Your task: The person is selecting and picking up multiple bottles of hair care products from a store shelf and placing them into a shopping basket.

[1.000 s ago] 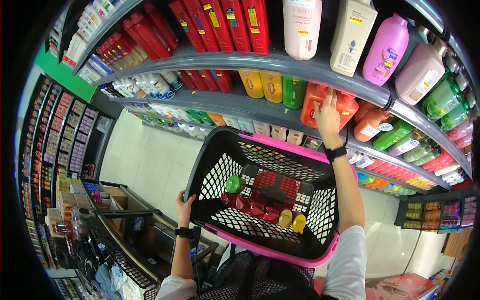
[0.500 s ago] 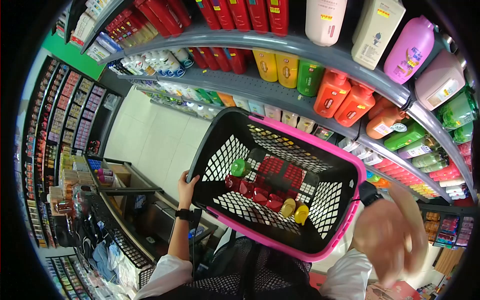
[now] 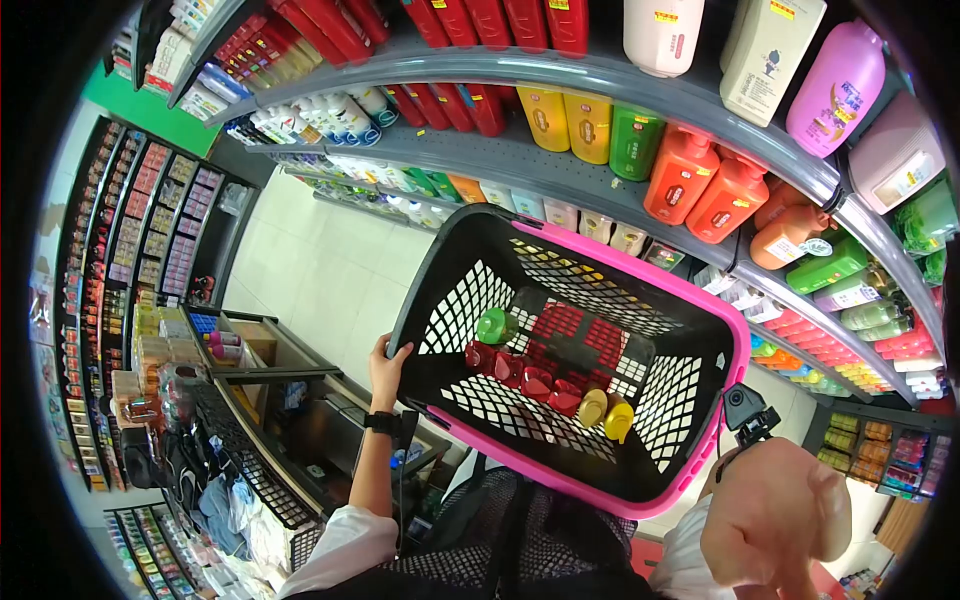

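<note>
A black shopping basket [image 3: 680, 480] with a pink rim fills the middle of the view. My left hand [image 3: 387, 372] grips its left rim, thumb on top and fingers around the outside. Lined along the basket's near side are a green bottle [image 3: 495, 327], several dark red bottles [image 3: 537, 382], a gold-topped bottle [image 3: 593, 408] and a yellow-topped bottle [image 3: 619, 422]. My right hand [image 3: 775, 510] is raised close to the camera, just off the basket's right end; its fingers are mostly hidden. A small black camera [image 3: 748, 412] is strapped at that wrist.
Shelves [image 3: 600, 75] ahead and right hold many bottles, including orange pump bottles [image 3: 682, 178], a green bottle [image 3: 636, 145] and a purple bottle [image 3: 836, 90]. A counter [image 3: 270, 375] with packages and bags stands at left. Pale floor tiles [image 3: 310, 260] run between counter and shelves.
My right hand, smeared by motion before, has shifted lower and its fingers have folded out of sight. The basket and left hand sit slightly further right in view.
</note>
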`<state>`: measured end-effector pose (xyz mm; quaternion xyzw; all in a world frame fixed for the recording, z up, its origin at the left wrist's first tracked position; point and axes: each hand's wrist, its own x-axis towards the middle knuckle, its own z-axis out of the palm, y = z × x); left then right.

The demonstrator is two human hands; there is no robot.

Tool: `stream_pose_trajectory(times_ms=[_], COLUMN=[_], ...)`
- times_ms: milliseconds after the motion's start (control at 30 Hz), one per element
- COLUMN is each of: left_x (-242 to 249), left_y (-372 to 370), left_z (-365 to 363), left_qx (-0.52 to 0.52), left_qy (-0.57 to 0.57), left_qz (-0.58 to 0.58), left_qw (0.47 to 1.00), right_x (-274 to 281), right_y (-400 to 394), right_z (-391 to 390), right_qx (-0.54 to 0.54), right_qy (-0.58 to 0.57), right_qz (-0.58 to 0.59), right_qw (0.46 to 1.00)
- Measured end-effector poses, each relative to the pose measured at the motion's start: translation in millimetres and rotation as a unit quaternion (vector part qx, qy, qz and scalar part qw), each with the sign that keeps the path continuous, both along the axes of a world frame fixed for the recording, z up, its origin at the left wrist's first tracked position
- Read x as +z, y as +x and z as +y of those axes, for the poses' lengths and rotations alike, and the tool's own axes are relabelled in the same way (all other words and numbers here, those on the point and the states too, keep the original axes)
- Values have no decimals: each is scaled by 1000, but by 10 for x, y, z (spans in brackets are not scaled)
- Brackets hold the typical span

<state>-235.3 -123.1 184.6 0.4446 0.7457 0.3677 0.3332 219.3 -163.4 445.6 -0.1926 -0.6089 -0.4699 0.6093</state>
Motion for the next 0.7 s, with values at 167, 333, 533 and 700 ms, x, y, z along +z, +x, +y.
stream_pose_trajectory(times_ms=[167, 333, 533, 700], left_x=[53, 22, -49, 653], left_y=[19, 47, -82, 212], left_z=[44, 68, 199, 492], left_qx=[-4, -12, -139, -247], left_qy=[-4, -9, 10, 181], left_qz=[-8, -2, 134, 364], left_qw=[1000, 1000, 981, 880], right_x=[2, -333, -935, -1957], right_y=[202, 313, 638, 627], right_z=[-369, -11, -277, -707], right_qx=[-99, -163, -239, -353], right_qy=[-365, -447, -757, -813], right_qz=[-34, 83, 168, 174], right_qw=[925, 876, 584, 429])
